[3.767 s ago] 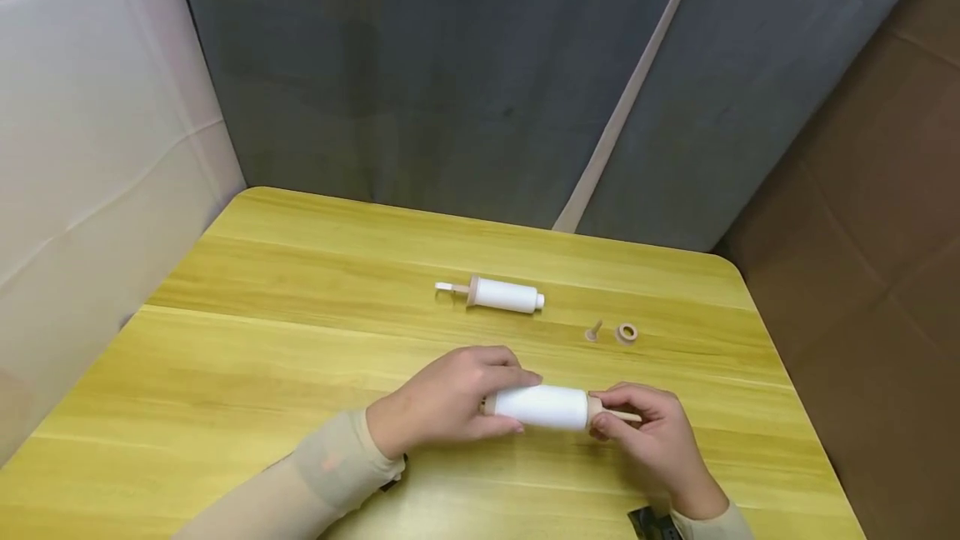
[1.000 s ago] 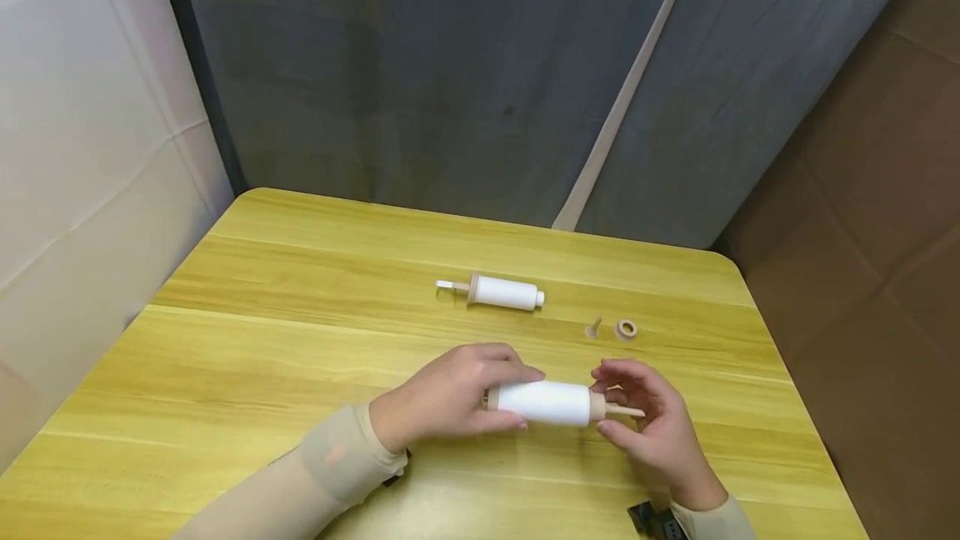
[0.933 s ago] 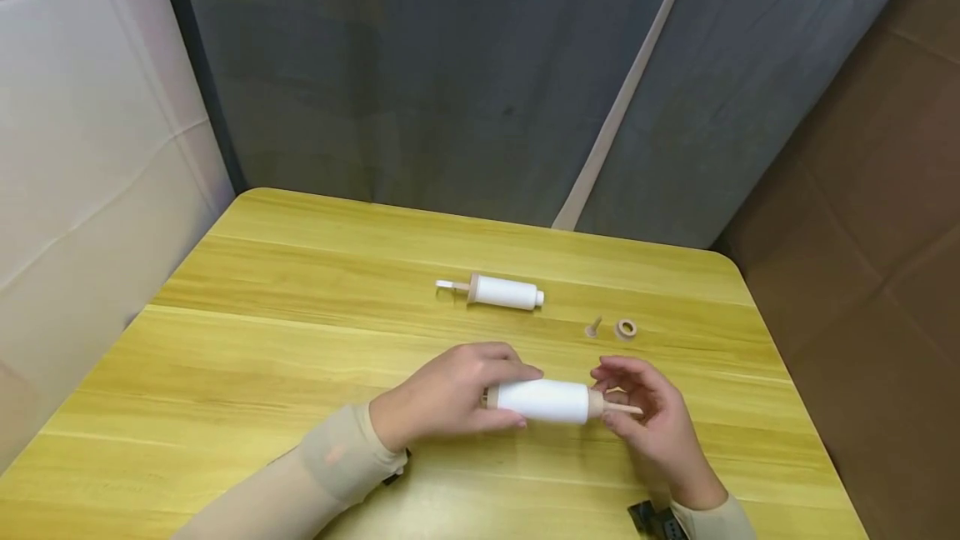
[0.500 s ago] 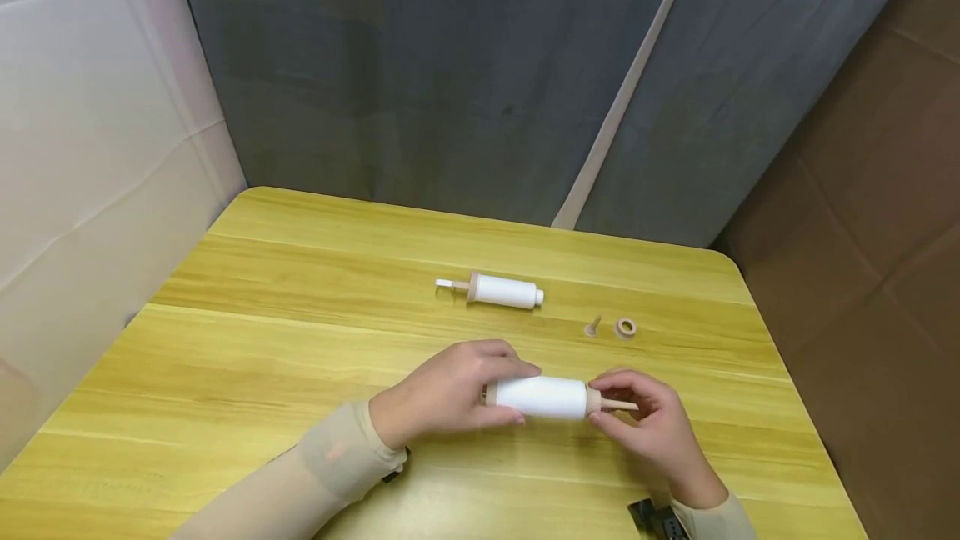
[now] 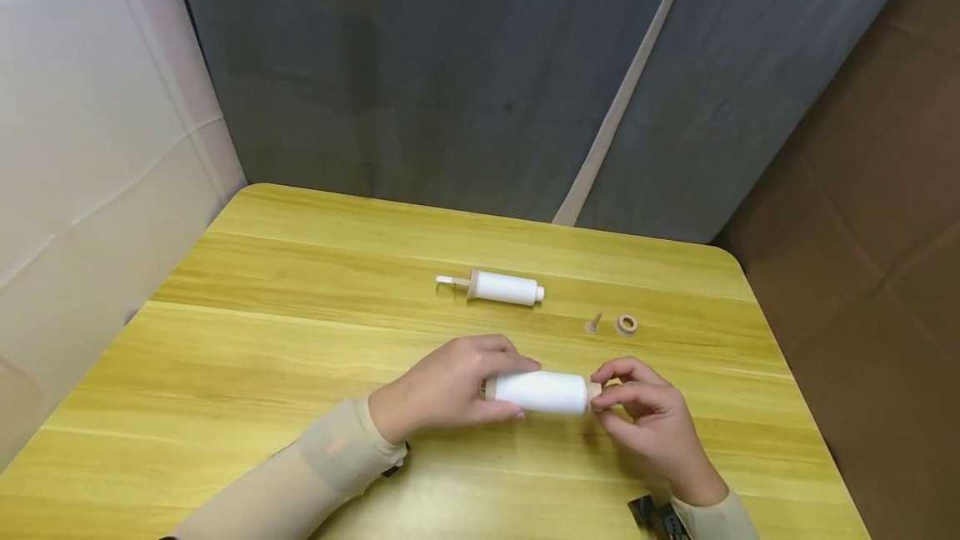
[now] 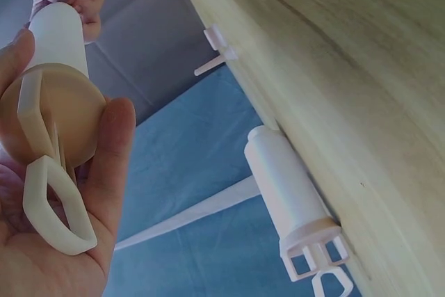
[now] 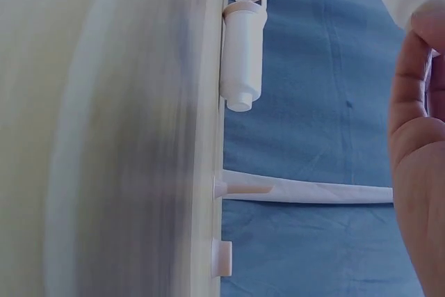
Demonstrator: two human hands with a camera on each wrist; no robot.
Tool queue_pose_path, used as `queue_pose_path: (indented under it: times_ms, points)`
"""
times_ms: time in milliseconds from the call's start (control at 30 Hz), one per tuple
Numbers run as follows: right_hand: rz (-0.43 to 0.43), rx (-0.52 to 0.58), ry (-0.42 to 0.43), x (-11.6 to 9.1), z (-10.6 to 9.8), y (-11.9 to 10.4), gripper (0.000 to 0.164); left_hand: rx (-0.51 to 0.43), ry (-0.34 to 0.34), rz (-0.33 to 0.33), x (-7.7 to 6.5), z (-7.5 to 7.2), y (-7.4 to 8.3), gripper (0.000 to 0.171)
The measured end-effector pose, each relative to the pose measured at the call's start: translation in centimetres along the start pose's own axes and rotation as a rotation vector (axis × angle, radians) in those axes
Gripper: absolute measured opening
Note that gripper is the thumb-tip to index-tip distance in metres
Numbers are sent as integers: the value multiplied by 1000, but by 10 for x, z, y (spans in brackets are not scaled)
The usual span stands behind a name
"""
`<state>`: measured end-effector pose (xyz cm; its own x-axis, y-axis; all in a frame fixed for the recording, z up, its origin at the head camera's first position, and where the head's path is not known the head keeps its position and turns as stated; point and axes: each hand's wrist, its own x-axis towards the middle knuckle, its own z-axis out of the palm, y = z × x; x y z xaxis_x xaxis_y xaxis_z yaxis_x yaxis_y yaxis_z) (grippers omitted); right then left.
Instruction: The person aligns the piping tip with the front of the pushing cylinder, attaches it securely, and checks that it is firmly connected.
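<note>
My left hand (image 5: pixel 453 386) grips a white cylinder with tan ends (image 5: pixel 542 392), which looks like a toy syringe, held level above the table. In the left wrist view a tan flange (image 6: pixel 73 123) and a pale loop handle (image 6: pixel 55 206) show at its near end, the fingers curled round it. My right hand (image 5: pixel 654 415) pinches the tan tip (image 5: pixel 594 395) at the other end; its fingers hide the thin spike there. Behind them lies a second toy syringe (image 5: pixel 506 287), its white nozzle uncovered. A small tan spike piece (image 5: pixel 593 326) and a tan ring (image 5: pixel 626 323) stand to its right.
The yellow wood-grain table (image 5: pixel 262 340) has rounded far corners. A grey-blue curtain (image 5: pixel 450 82) hangs behind it, with a pale strip (image 5: pixel 633 82) running down. White fabric (image 5: pixel 97 123) hangs at the left, brown fabric (image 5: pixel 877 190) at the right.
My right hand loosened round the spike end, then took the tan tip again; its fingers now cover the spike. My left hand has kept its grip. The things on the table stayed put.
</note>
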<state>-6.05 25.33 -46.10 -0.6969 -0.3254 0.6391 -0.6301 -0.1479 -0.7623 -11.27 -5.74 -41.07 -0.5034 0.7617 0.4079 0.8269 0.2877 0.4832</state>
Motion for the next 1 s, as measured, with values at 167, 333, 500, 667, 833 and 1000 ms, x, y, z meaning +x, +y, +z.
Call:
queue_pose_path:
  times_ms: [167, 333, 500, 667, 833, 1000]
  points:
    - [-13, 14, -2, 0, 0, 0, 51, -7, 1, 8, -1, 1, -1, 48]
    - [-14, 40, -27, -1, 0, 0, 47, -14, 0, 16, -1, 1, -2, 48]
    - [-11, 42, -29, 1, -4, -2, 36, 2, 5, 21, 1, 0, -2, 47]
    - [38, -40, -20, 3, -5, -7, 38, 19, -11, 19, 2, 1, -1, 47]
    - [151, -105, 12, 2, -4, -10, 37, 17, -6, 36, 0, 2, 1, 47]
    - [211, -135, 30, 1, -5, -10, 29, 13, -2, 56, 0, 3, 1, 47]
